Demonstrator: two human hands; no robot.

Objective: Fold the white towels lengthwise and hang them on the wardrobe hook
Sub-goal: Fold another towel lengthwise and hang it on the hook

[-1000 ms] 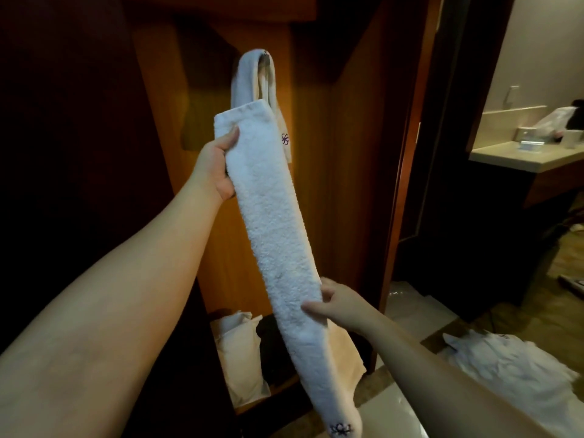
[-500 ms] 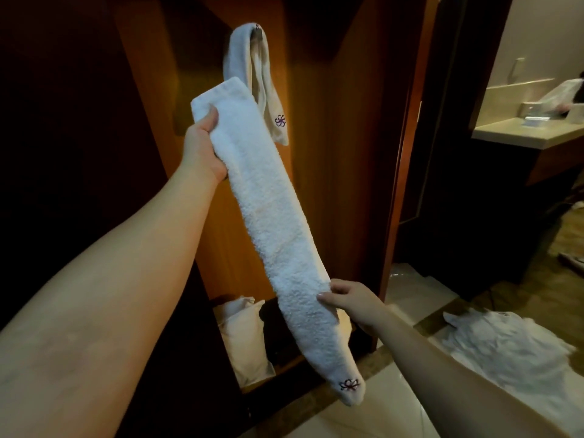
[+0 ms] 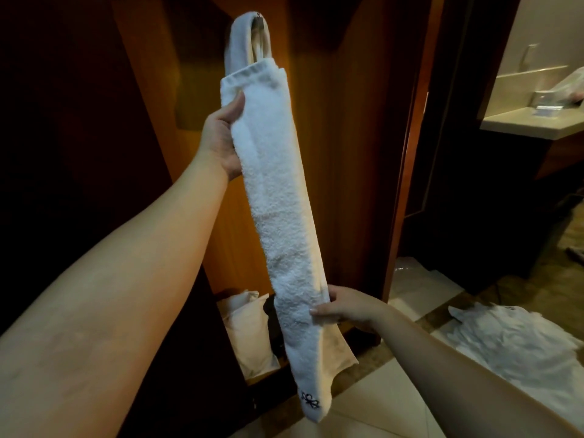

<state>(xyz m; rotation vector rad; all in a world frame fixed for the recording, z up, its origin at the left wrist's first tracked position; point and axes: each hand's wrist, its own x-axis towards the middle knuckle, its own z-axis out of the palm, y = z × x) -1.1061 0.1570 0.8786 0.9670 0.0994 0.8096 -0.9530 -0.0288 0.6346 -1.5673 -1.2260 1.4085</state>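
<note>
- Left hand (image 3: pixel 221 141) gripped the folded towel (image 3: pixel 284 222) just below its top hem, thumb across the front, fingers hidden behind. Half a second earlier the same grip sat lower-left of the hook; the hand had since come up and the towel's top edge now overlapped the lower part of the hung towel (image 3: pixel 240 42).
- Hung towel was draped over the wardrobe hook (image 3: pixel 259 18), same place as before; its embroidered end, visible earlier, was now hidden behind the held towel.
- Folded towel ran as a long narrow strip from the top hem down to the logo end (image 3: pixel 310 400), steeper than before, nearly upright, in front of the wardrobe panel (image 3: pixel 341 153).
- Right hand (image 3: pixel 350 308) pinched the strip's right edge low down, thumb in front; same grip as earlier.
- Pale bags (image 3: pixel 245 330) sat on the wardrobe floor behind the strip.
- A heap of white laundry (image 3: pixel 505 339) lay on the tiled floor, far right.
</note>
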